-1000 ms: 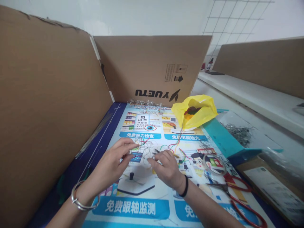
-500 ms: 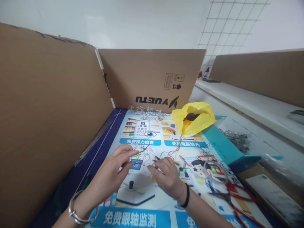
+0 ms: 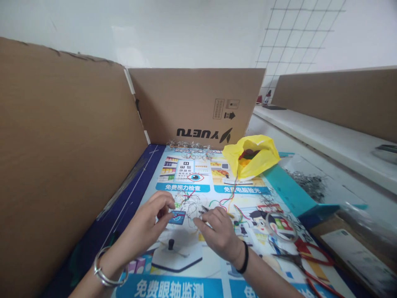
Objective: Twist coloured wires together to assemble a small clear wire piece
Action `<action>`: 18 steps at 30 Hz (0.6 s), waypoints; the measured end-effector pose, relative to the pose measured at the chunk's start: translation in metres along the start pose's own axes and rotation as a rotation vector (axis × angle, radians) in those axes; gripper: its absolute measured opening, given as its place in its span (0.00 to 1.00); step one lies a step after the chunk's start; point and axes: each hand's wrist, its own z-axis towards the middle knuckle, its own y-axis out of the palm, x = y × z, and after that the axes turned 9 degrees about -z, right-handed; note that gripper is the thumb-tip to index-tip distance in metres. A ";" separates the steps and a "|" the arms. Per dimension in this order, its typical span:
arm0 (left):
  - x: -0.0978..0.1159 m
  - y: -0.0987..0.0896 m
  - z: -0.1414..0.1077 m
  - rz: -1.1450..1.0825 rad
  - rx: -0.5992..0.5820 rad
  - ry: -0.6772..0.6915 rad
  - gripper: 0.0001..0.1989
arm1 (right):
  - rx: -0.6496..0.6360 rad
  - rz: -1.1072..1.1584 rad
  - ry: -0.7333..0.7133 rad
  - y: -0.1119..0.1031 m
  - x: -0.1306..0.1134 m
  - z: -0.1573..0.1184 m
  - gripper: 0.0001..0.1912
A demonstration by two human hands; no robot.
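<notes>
Over the printed sheet, left hand has curled, fingers parted, nothing visibly held; right hand stays closed around dark-tipped tool.

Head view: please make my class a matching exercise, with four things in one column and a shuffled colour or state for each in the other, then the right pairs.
1. Left hand
2. Right hand
3. Scissors
4. Bag

A. Yellow, mouth open
B. Black band at the wrist
C. Red handles
D. Silver bangle on that arm

Pairs: 1-D, 2-B, 3-C, 4-A
</notes>
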 end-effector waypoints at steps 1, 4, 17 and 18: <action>0.000 0.000 0.000 -0.003 -0.002 -0.005 0.06 | -0.001 -0.001 -0.001 0.000 0.000 0.000 0.10; 0.001 0.000 0.001 -0.009 0.004 0.004 0.07 | -0.003 0.002 -0.007 0.000 0.000 0.000 0.09; -0.005 0.001 0.004 -0.038 0.001 -0.072 0.08 | -0.026 0.000 0.004 0.004 0.002 -0.005 0.09; -0.005 0.001 0.004 -0.038 -0.002 -0.073 0.08 | -0.029 0.002 0.004 0.005 0.002 -0.006 0.09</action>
